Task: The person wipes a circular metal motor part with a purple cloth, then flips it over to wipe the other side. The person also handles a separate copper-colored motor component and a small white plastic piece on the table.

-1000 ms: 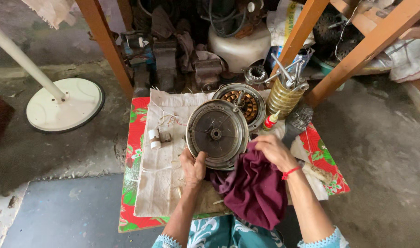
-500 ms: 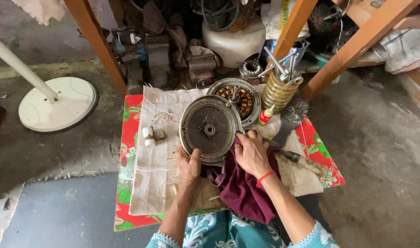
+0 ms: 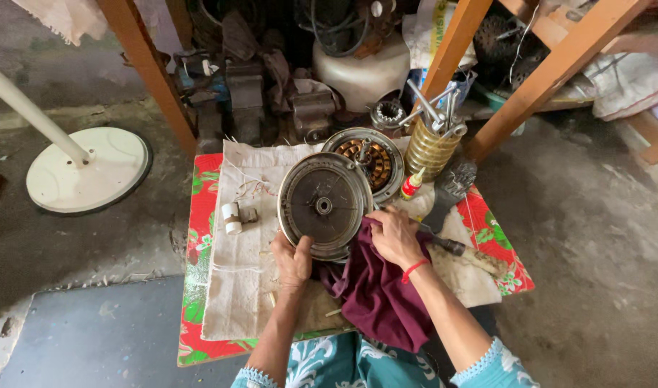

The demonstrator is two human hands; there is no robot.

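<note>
A round metal motor cover [image 3: 324, 205] stands tilted on edge at the centre of the table [image 3: 196, 287], flat face turned up toward the camera. The left hand [image 3: 293, 260] grips its rim at 7 o'clock; the right hand [image 3: 393, 236] presses a maroon cloth [image 3: 375, 294] at 4 o'clock.

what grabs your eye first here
A round grey metal motor cover stands out at the centre of the small table, gripped low by the left hand while the right hand presses a maroon cloth at its edge. Behind it lies an open motor with copper windings.
</note>
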